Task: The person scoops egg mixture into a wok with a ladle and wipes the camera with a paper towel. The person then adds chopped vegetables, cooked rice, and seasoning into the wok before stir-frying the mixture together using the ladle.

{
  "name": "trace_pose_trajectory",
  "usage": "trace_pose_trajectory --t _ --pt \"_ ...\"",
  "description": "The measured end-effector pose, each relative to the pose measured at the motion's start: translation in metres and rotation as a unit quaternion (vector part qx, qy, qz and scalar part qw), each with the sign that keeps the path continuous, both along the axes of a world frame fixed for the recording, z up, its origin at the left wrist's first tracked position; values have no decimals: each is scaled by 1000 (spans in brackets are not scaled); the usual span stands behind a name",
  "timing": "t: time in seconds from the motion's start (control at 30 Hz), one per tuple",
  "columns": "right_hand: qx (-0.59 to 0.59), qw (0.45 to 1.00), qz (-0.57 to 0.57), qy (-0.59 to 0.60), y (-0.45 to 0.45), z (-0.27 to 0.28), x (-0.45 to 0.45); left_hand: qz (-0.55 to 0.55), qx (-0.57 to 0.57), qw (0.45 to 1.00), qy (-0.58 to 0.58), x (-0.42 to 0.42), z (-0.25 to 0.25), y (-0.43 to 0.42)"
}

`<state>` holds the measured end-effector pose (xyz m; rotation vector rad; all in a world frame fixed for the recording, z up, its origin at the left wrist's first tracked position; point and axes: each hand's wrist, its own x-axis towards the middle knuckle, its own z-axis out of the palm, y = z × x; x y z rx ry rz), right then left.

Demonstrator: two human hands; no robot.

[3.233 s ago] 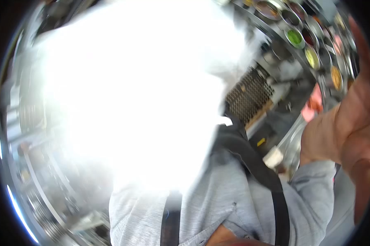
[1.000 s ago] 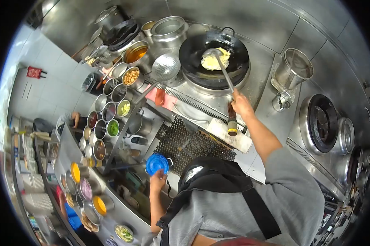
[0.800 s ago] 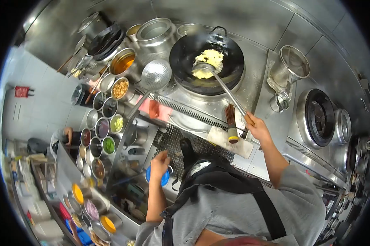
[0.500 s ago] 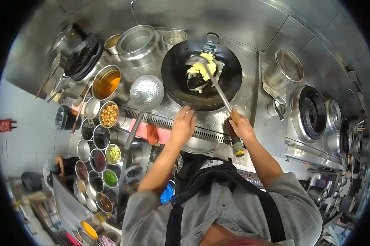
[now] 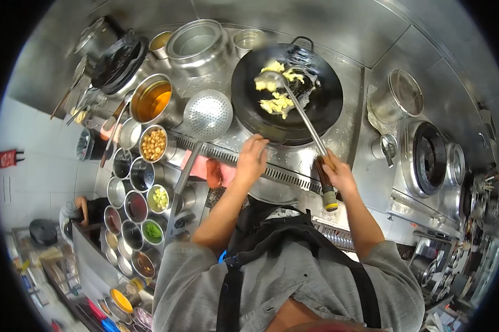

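In the head view, my right hand point(image 5: 341, 176) is closed around the wooden handle of a long metal ladle point(image 5: 306, 119). The ladle's bowl rests among yellow pieces of scrambled egg point(image 5: 277, 104) inside a black wok point(image 5: 329, 99). My left hand point(image 5: 252, 159) is beside the near rim of the wok, with its fingers loosely bent and apart; nothing shows in it. Left of the wok, a perforated strainer point(image 5: 208, 115) lies with its handle toward me. A brush-like tool with a yellow-banded end point(image 5: 330, 200) sits just below my right hand.
A pot of orange liquid point(image 5: 153, 103) and a bowl of brown chunks point(image 5: 153, 144) stand left, above several ingredient cups point(image 5: 152, 231). A pink cloth point(image 5: 197, 176) lies on the counter edge. On the right are a tall metal container point(image 5: 390, 105) and another burner point(image 5: 426, 160).
The ladle's bowl has moved toward the near side of the wok, and the egg is now spread in separate clumps. The whole view has shifted slightly, so the wok appears farther right.
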<state>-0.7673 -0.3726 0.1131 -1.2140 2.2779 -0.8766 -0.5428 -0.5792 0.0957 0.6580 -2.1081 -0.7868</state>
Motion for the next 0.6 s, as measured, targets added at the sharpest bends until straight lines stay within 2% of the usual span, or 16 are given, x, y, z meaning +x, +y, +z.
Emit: trace_pose_trajectory --t 0.07,0.1,0.13,0.17,0.2,0.27,0.3,0.33,0.37,0.4,0.43,0.47,0.5,0.53,0.57,0.6 --pt "33 986 -7 -162 43 1 -13 60 21 998 -21 53 11 13" --pt "34 987 8 -159 61 -4 -24 103 6 994 -45 89 6 21" --pt "24 994 9 -109 74 -14 -37 164 19 986 -35 120 -1 35" --pt "15 998 12 -62 78 -21 -44 220 83 970 -54 159 -11 54" --pt "19 997 36 -64 72 -23 -47 276 147 947 -74 199 -24 78" --pt "61 996 -20 55 45 -22 -39 432 241 867 -55 275 -60 140" --pt "9 972 40 231 46 -69 -64 472 245 845 -55 302 -76 172" --pt "-5 992 25 125 53 -108 -99 540 304 785 24 333 -89 212" --pt "-4 1000 28 13 46 -134 -107 614 345 702 111 366 -101 263" --pt "27 993 -9 -116 35 -72 -61 672 356 633 140 391 -118 306" --pt "-9 996 32 -86 36 -133 -101 704 380 558 219 407 -120 347" --pt "66 989 -17 -132 31 -85 -62 741 381 483 270 411 -108 381" --pt "27 992 12 -125 29 -95 -59 748 358 434 353 415 -97 412" --pt "59 993 42 -89 28 -89 -52 767 344 391 375 424 -100 445" --pt "30 993 54 -103 33 -77 -33 792 314 331 406 431 -97 471" --pt "57 995 59 -51 29 -57 -6 808 285 281 432 437 -92 493"
